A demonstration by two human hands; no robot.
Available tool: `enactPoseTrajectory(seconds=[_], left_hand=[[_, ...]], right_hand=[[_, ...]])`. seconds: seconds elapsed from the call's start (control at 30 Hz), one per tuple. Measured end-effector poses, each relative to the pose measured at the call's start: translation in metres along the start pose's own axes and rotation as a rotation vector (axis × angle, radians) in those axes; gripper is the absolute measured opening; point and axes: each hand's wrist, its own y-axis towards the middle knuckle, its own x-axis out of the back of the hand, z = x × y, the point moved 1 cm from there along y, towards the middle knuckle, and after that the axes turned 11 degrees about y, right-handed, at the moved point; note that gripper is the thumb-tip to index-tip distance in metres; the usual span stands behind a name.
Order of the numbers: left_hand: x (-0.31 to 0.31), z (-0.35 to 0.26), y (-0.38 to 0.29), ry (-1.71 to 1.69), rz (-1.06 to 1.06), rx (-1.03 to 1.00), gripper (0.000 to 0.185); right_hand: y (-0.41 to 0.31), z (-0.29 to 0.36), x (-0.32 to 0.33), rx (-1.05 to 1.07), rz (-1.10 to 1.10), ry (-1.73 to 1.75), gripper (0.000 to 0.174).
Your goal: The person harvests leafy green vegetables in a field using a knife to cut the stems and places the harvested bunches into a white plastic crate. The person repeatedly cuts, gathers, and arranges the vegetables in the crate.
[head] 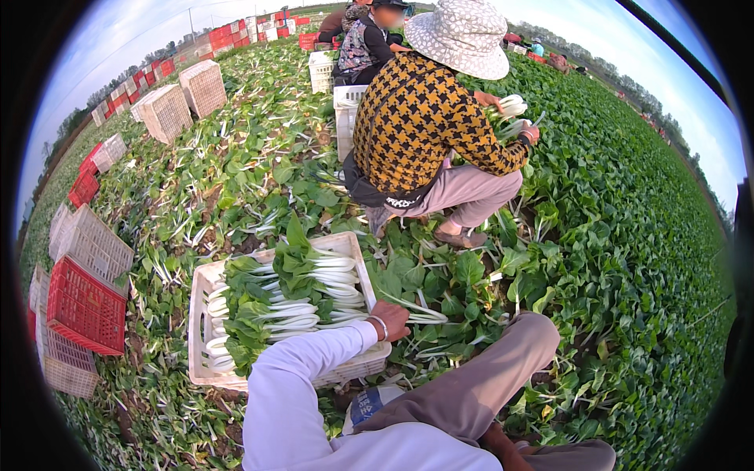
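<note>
My left hand (390,321), with a bracelet at its wrist, is at the near right side of a white plastic crate (199,329). Its fingers look curled, but whether they grip the rim is hidden. Bok choy (294,315) lies in rows inside the crate, white stalks and green leaves together. Just right of the hand, cut bok choy stalks (427,315) lie on the leafy ground. A bare forearm or lower leg (500,444) shows between my legs; my right hand itself cannot be made out. A printed sack (371,406) lies beneath my thigh.
Ahead, a person in a patterned top (406,129) squats, holding bok choy (512,106). White crates (351,120) stand beside them. Red (88,306) and white crates (97,244) are stacked at left. Dense standing greens (636,265) fill the right; cut leaves litter the ground.
</note>
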Motion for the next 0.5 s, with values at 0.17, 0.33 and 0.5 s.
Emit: enactPoseTrajectory(seconds=[0.17,0.33,0.5], left_hand=[[0.003,-0.002,-0.002,-0.007,0.003,0.015,0.032],[-0.003,0.001,-0.001,-0.001,-0.039,-0.011,0.036],[-0.008,0.003,0.001,-0.006,-0.057,-0.015,0.036]], right_hand=[[-0.004,-0.009,-0.001,0.023,0.005,-0.014,0.037],[0.005,-0.034,-0.005,0.05,-0.031,-0.057,0.036],[0.013,-0.051,-0.008,0.169,-0.014,0.006,0.036]])
